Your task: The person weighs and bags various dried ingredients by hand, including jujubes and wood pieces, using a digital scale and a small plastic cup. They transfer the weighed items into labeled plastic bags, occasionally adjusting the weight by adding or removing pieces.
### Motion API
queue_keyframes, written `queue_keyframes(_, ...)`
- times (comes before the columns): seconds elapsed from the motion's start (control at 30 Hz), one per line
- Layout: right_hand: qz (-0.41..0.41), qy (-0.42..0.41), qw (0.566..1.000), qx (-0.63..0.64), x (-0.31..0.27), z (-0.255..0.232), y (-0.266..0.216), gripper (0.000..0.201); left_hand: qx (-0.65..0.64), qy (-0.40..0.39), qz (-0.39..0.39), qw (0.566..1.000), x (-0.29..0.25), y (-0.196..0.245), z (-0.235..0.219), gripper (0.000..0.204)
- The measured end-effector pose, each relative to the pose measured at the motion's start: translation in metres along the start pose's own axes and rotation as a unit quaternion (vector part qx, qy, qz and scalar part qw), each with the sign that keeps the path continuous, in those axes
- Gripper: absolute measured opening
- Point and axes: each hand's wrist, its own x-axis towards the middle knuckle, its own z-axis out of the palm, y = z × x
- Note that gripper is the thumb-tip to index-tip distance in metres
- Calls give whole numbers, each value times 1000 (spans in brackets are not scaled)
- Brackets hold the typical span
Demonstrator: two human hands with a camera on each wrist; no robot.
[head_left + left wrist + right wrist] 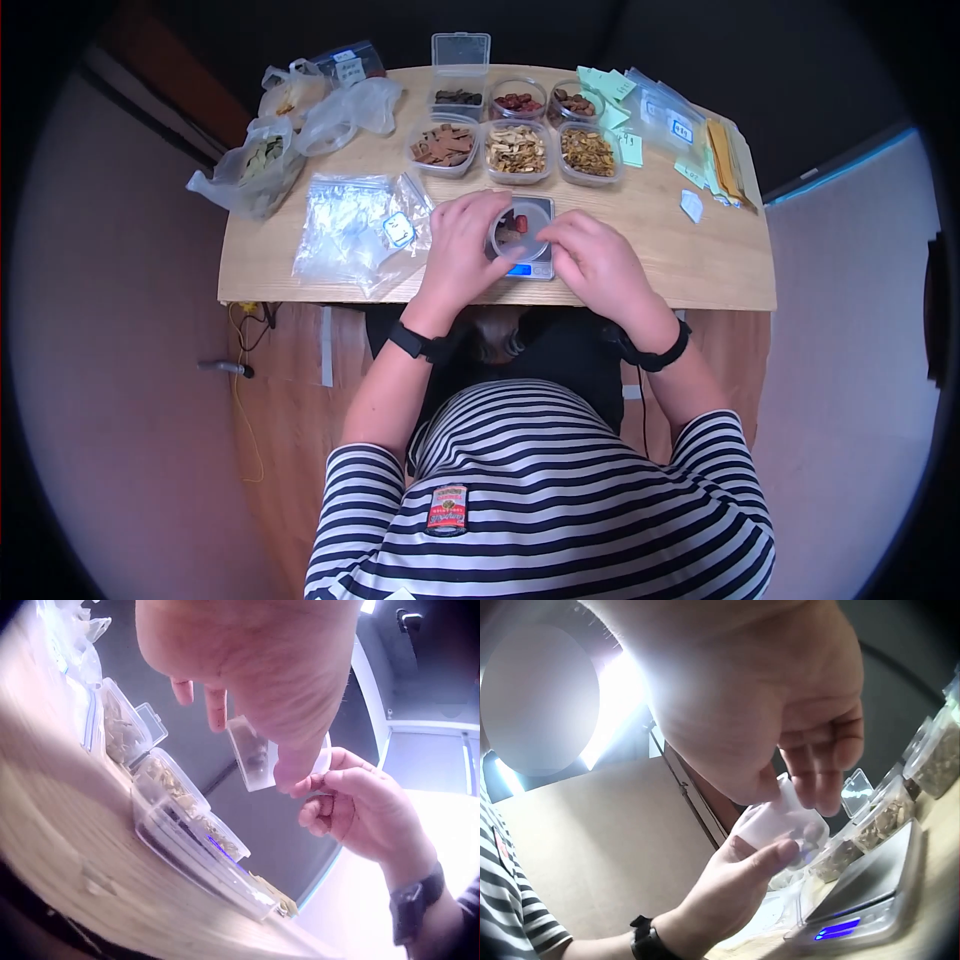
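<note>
My left hand grips a clear plastic cup from its left side, thumb and fingers around the wall. Dark and reddish dried pieces lie inside. At the opposite side, my right hand pinches the cup's rim with thumb and fingertips. The cup is tilted and held up over a digital scale. A blue-lit display glows on the scale's front; its digits are too blurred to read.
Behind the scale stand tubs of dried goods, among them bark-like pieces, pale slices and red fruits. Zip bags lie at left, with filled plastic bags beyond. Green slips and brown envelopes lie at right.
</note>
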Motion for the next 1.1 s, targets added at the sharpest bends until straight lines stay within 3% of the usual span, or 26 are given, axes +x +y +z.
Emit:
queue_keyframes(0.17, 20, -22, 998, -57, 6, -7, -15, 21, 23, 3, 54, 998, -3, 5, 0, 62)
queue_keyframes(0.23, 15, -14, 993, -113, 6, 0, -18, 22, 22, 22, 0, 1000, -3, 6, 1, 61)
queue_keyframes(0.4, 1, -17, 978, -208, 16, 16, -11, 20, 35, 1, 9, 999, -1, 14, 3, 57)
queue_keyframes(0.47, 27, -93, 965, -244, 20, 16, -10, 18, 35, 1, 15, 999, -1, 16, 4, 55)
queue_keyframes(0.77, 59, -159, 950, -261, 27, 16, -3, 17, 49, 3, 16, 999, -3, 16, 15, 53)
queue_keyframes(1.1, 27, -158, 964, -213, 30, 8, -1, 18, 41, 15, -16, 999, -4, 11, 19, 61)
